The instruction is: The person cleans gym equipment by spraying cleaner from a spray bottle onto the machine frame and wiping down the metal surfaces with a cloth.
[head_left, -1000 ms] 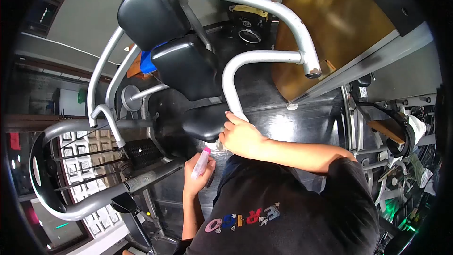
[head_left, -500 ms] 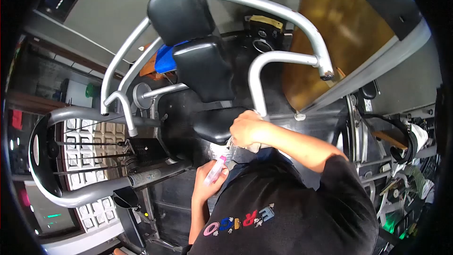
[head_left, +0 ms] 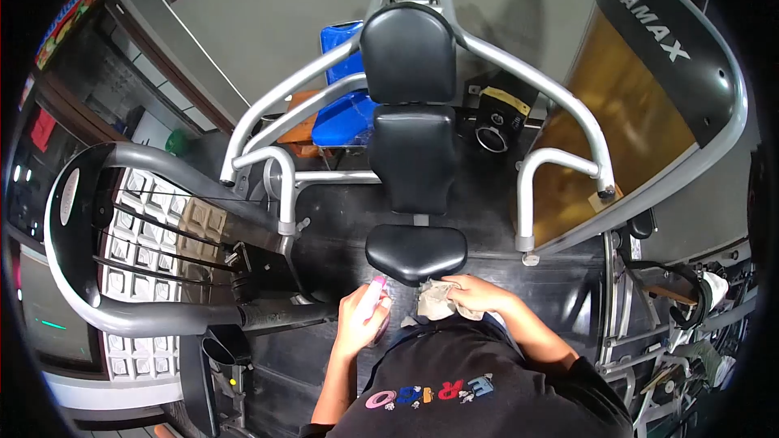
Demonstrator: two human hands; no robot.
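My left hand [head_left: 357, 326] is closed around a spray bottle [head_left: 371, 302] with a white and pink top; most of its body is hidden by the fingers. A crumpled beige cloth [head_left: 436, 300] hangs from my right hand [head_left: 482, 294], whose fingers are wrapped over its edge. Just beyond both hands is the black padded seat [head_left: 416, 250] of a gym machine; the cloth is close to its front edge, and I cannot tell if they touch. Behind it rise the lower back pad [head_left: 415, 154] and the upper back pad [head_left: 408, 53].
Silver bars [head_left: 535, 73] curve out on both sides of the pads. A weight stack frame [head_left: 154, 320] stands at left, and a tall panel [head_left: 649, 89] marked PLAMAX at right. Behind are a blue chair [head_left: 345, 118] and a black speaker [head_left: 495, 122].
My view has turned and levelled, so the machine now sits upright and centred. My right hand with the cloth has moved from beside the seat to in front of it.
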